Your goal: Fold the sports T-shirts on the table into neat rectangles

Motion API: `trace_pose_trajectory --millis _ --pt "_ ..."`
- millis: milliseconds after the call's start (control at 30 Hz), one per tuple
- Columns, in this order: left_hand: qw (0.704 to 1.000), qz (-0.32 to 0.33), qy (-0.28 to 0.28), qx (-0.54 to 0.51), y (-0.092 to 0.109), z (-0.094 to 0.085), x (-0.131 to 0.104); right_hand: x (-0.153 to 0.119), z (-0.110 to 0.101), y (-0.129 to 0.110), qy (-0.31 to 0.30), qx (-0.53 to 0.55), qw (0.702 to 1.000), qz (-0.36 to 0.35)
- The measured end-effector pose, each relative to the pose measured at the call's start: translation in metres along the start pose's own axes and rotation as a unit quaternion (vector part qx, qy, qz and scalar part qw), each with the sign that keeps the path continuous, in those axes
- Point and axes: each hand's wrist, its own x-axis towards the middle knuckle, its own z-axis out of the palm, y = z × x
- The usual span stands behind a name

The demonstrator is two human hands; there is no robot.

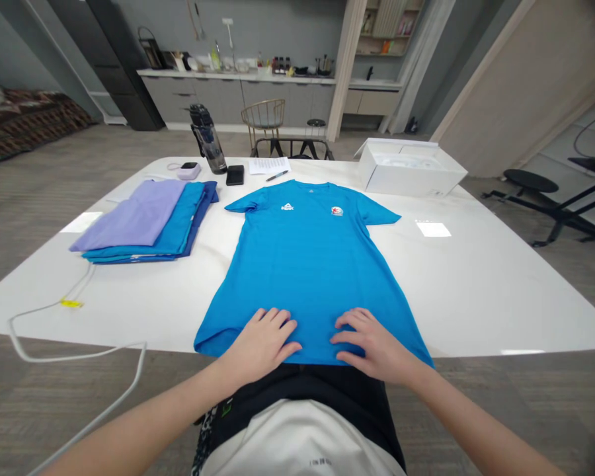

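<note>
"Table is biggest, all white. What lies on it?"

"A blue shirt, flat, in the middle."

"Which way does it point?"

"The neck points to the far side, and the hem reaches the near edge. It is longest from neck to hem, with a sleeve sticking out on each side."

"What about the hands?"

"The left hand and the right hand both rest on the shirt, close to the hem."

"And the fingers?"

"A bit bent, thumbs apart, touching the cloth but not gripping it."
</note>
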Motion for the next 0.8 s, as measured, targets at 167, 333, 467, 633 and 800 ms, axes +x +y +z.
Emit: trace_pose_trajectory --millis 167,333,467,633,800 --pt "0.992 -0.096 -0.085 0.011 0.007 -0.004 -0.013 0.001 0.000 -0.017 -0.045 0.047 0.998 -0.005" --pt "0.996 -0.063 -0.070 -0.005 -0.006 -0.014 0.000 0.025 0.008 -0.007 -0.011 0.063 0.997 0.032" --pt "0.998 -0.043 0.034 0.012 -0.035 -0.018 0.044 0.061 -0.003 0.042 0.164 -0.041 0.976 0.135" --pt "0.981 -0.170 0.087 0.034 -0.091 -0.009 0.122 0.107 -0.028 0.112 0.226 -0.178 0.929 0.232" --pt "0.955 -0.289 0.063 0.004 -0.134 0.010 0.145 0.101 -0.024 0.151 0.171 -0.177 0.912 0.328"
